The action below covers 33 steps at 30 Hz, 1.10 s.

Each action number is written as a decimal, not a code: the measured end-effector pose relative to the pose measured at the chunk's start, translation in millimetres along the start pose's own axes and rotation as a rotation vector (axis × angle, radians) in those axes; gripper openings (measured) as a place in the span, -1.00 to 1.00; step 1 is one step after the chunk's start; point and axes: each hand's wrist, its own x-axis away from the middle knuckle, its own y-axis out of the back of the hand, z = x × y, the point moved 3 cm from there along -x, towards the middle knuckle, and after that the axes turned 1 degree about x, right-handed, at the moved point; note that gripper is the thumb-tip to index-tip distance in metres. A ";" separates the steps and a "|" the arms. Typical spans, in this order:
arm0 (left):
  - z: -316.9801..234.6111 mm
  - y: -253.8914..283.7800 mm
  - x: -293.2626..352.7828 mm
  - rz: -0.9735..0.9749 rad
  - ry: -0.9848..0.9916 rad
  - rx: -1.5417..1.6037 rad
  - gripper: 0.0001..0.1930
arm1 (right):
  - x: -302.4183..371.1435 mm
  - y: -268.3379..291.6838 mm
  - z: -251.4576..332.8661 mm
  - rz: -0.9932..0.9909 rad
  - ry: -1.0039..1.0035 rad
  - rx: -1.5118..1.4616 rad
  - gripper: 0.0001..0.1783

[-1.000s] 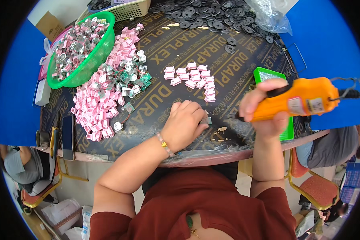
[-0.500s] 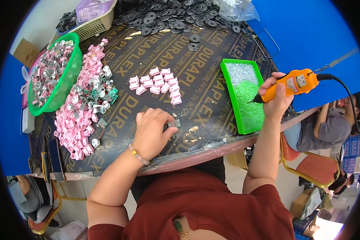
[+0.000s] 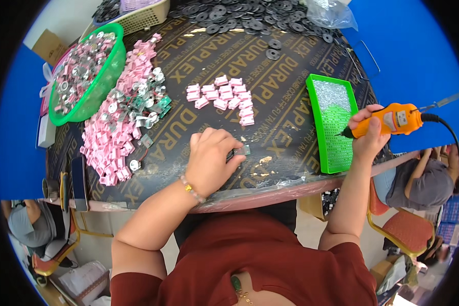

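Note:
My left hand [image 3: 211, 159] rests on the dark printed table near its front edge, thumb and fingers pinched on a small grey-green circuit board [image 3: 246, 150]. Most of that piece is hidden by the fingers. My right hand [image 3: 368, 138] is wrapped round an orange electric screwdriver [image 3: 397, 120] with a black cord. Its dark tip points left, over the green tray [image 3: 319, 148], which holds many small silver screws [image 3: 331, 94]. Beyond the left hand stands a loose group of pink plastic housings [image 3: 225, 93].
Left lies a heap of pink housings [image 3: 107, 148] with green boards and wires, beside a full green basket [image 3: 118, 58]. Black discs [image 3: 255, 23] cover the far side. A cable [image 3: 446, 125] curves right. Other people [image 3: 426, 176] sit at both sides.
The whole scene has shifted to the right in the picture as the view turned. Both hands keep their holds, and the screwdriver tip stays over the tray.

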 end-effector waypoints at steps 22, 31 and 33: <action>-0.6 -2.5 2.5 -0.147 -0.094 -0.031 -0.70 | 52.6 -158.2 52.7 0.388 -0.100 -0.582 -0.32; -0.5 -7.2 1.7 -0.167 -0.101 -0.048 -0.77 | 61.3 -169.1 42.5 0.463 -0.137 -0.623 -0.37; -0.4 -7.7 1.5 -0.160 -0.095 -0.050 -0.77 | 61.6 -169.8 40.7 0.466 -0.140 -0.623 -0.37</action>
